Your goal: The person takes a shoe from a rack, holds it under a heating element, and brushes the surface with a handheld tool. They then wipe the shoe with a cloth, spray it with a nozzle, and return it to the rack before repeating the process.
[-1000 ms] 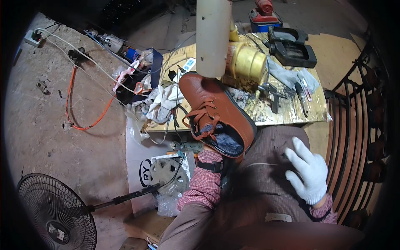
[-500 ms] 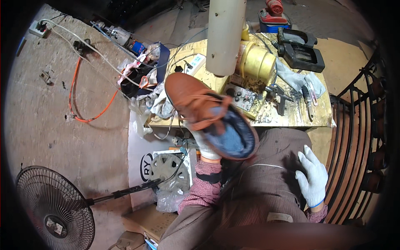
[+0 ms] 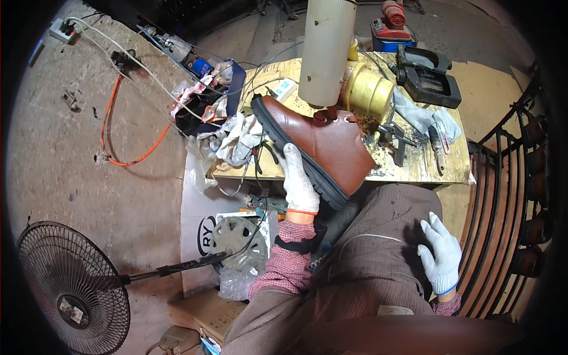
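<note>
My left hand (image 3: 299, 183), in a white knit glove, grips a brown leather ankle boot (image 3: 313, 139) by its thick black sole. The boot is turned with its smooth side facing up, its toe pointing to the far left and its laced front toward the back right. Its inside is hidden. Right above the lacing stands the lower end of a pale ribbed tube (image 3: 326, 56); whether they touch I cannot tell. Over my right thigh lies my right hand (image 3: 441, 251), also gloved in white, with its fingers apart and nothing in them.
A worn wooden bench (image 3: 284, 171) holds a yellow cylinder (image 3: 370, 89), black trays (image 3: 432, 83), a cutter knife (image 3: 438, 151) and grey cloth (image 3: 417, 112). A black rack (image 3: 503, 207) runs along the right. At left stand a fan (image 3: 74, 290) and an orange hose (image 3: 110, 130).
My left hand has rolled the boot over, from its laces and opening facing up to its side facing up, sole toward the left. My right hand stays on the thigh.
</note>
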Motion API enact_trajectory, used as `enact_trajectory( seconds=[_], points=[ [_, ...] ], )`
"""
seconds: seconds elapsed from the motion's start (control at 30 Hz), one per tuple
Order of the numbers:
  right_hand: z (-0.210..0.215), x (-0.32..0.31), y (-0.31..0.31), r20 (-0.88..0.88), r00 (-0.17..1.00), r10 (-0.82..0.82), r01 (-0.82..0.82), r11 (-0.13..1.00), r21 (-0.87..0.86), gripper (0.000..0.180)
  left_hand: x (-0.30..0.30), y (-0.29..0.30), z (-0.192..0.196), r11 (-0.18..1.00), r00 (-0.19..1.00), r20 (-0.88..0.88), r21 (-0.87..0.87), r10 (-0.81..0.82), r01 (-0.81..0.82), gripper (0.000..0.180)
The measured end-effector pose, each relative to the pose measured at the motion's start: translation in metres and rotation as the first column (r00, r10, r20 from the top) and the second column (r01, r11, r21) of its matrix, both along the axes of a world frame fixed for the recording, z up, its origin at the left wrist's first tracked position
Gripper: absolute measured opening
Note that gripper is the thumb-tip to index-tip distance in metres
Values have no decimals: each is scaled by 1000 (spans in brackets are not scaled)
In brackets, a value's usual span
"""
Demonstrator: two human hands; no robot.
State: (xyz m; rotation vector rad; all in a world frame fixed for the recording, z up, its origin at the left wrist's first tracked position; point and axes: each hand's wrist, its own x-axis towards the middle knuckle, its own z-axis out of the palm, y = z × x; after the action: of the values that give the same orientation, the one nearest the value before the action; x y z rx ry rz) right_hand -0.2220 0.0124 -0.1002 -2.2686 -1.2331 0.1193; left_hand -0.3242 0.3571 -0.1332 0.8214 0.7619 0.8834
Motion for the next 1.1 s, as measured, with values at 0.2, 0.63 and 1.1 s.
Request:
enact_trajectory(
  seconds=[0.2,0.63,1.1],
  points=[
    [-6,9,-6,-22,999,-34,33,999,-31,53,28,25,37,896,936,-78,328,342,-300,102],
    [20,32,77,167,953,254,-277,952,130,46,33,33,47,910,958,8,311,286,-274,107],
    [10,17,123,-341,529,777,-770,271,-578,17,-27,-19,60,954,983,-2,242,185,-179,114]
  ],
)
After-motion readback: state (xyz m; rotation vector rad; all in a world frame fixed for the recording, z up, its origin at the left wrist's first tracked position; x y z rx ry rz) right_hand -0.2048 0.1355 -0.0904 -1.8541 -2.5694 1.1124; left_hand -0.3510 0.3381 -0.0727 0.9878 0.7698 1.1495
